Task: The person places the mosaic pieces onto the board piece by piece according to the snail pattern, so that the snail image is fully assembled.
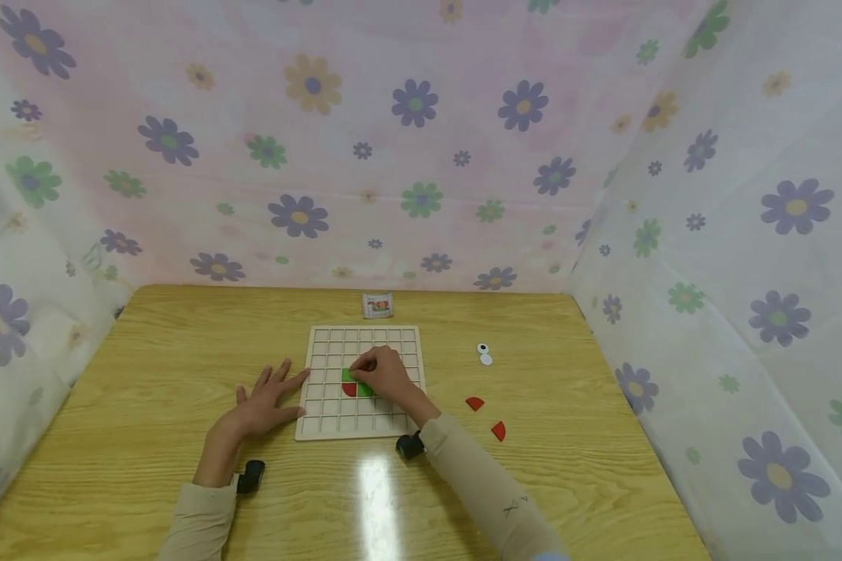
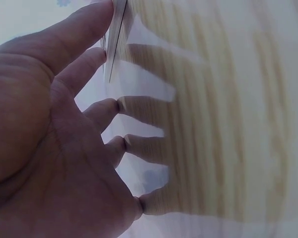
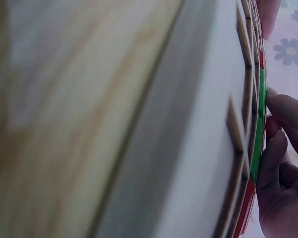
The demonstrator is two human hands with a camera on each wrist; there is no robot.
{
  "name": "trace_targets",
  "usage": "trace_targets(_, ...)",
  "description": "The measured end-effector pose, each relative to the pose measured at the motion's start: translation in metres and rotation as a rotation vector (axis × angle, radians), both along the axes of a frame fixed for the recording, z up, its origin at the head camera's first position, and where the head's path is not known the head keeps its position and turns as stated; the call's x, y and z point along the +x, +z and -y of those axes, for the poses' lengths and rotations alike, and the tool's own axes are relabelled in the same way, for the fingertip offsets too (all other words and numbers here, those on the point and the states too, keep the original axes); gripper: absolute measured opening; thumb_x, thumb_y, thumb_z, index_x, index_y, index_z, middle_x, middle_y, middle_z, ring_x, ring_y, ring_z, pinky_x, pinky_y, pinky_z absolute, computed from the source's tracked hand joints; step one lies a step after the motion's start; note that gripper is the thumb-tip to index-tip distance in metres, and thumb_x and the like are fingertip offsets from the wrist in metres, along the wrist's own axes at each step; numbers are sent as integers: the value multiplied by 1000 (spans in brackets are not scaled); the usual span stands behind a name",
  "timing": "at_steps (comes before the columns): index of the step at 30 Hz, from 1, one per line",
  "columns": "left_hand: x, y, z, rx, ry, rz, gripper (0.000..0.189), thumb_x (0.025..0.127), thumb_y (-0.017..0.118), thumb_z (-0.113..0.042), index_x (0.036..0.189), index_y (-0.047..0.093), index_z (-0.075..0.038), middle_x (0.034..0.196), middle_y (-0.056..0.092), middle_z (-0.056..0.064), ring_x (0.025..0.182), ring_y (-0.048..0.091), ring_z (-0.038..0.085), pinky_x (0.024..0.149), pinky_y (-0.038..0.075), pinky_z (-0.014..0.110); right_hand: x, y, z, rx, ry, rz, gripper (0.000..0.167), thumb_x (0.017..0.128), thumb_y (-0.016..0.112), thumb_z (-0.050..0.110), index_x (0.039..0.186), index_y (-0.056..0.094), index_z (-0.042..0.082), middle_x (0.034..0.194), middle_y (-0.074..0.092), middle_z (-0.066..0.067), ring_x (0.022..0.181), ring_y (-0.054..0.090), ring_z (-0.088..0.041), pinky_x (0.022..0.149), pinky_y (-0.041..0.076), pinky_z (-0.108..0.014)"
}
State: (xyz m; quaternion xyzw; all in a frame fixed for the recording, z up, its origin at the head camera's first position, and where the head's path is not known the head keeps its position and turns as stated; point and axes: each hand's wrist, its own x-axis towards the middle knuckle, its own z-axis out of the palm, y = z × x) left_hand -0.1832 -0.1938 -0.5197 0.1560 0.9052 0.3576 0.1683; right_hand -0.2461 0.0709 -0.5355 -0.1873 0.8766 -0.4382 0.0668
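A pale wooden grid board (image 1: 326, 425) lies on the table. Over its middle, my right hand (image 1: 389, 378) has its fingers curled, with thumb and fingertips at a green tile (image 1: 347, 375). Beside that lie a red quarter-round tile (image 1: 350, 389) and a second green tile (image 1: 365, 389), partly under the hand. In the right wrist view, the fingertips (image 3: 277, 141) meet the green tiles, with red at either end of the row. My left hand (image 1: 260, 409) is spread on the table, thumb and index finger at the board's left edge.
Two red quarter-round tiles (image 1: 474, 403) (image 1: 499, 431) lie right of the board. Farther back is a white eye piece (image 1: 482, 348) with a black dot, touching a plain white disc (image 1: 486, 360). A small picture card (image 1: 377, 305) lies behind the board. Flowered curtains (image 1: 421, 171) enclose the table.
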Motion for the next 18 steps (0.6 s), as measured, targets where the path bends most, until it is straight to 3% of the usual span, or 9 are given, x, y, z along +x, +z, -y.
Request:
trace_targets(5, -1, -2, 1, -4, -3, 2, 72, 98, 69, -32, 158, 36, -10, 166, 6, 30, 148, -5, 60, 99, -11, 88, -2, 3, 2, 53, 7, 29, 7, 94, 75, 13, 94, 82, 10, 94, 75, -3, 75, 63, -7, 66, 52, -22)
trace_targets(11, -2, -3, 0, -9, -7, 2, 72, 98, 68, -32, 158, 36, -10, 166, 6, 30, 148, -5, 60, 99, -10, 88, -4, 17, 3, 125, 86, 88, 9, 95, 73, 11, 96, 82, 8, 101, 77, -5, 88, 70, -15, 75, 56, -24)
trace_targets(15, -1, -2, 0, -4, -4, 4, 72, 98, 69, -32, 158, 37, -10, 166, 6, 31, 148, -5, 60, 99, -11, 88, 0, 21, 0, 127, 128, 108, 13, 97, 70, 9, 102, 81, 7, 109, 76, -8, 96, 70, -19, 79, 56, -24)
trace_targets(18, 0, -2, 0, -2, 0, 4, 72, 98, 69, -31, 158, 37, -9, 166, 6, 31, 148, -5, 60, 99, -11, 88, 5, 24, -5, 66, 125, 88, 14, 97, 69, 11, 105, 80, 7, 110, 75, -8, 95, 69, -17, 80, 55, -24)
